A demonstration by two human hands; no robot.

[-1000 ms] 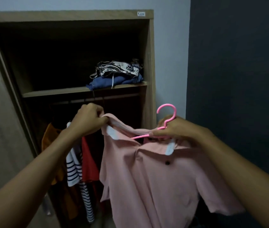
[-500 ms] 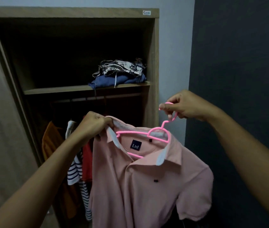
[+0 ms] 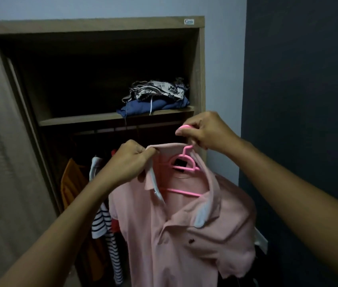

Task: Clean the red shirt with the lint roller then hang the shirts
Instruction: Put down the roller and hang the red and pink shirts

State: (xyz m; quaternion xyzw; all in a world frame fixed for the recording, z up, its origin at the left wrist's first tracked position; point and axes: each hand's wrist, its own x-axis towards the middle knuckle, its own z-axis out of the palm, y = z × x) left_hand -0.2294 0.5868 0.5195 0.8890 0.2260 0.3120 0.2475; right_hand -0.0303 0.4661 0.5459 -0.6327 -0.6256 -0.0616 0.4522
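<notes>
Pink soft fabric: we hold one polo shirt point(image 3: 180, 245) on one plastic hanger point(image 3: 184, 169) before the wooden wardrobe point(image 3: 201, 79). Our left hand point(image 3: 128, 162) pinches the collar point(image 3: 165, 148), our right hand point(image 3: 203, 131) curls round the hook point(image 3: 185, 126)

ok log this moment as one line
step: hanging pink polo shirt | left hand: pinches collar | right hand: grips hook of pink hanger | status: not yet on rail

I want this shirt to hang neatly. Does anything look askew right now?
Yes. The pink shirt sits crooked on the pink hanger: fabric bunches below the right hand, which grips the hook, while the left hand pinches the collar up.
</notes>
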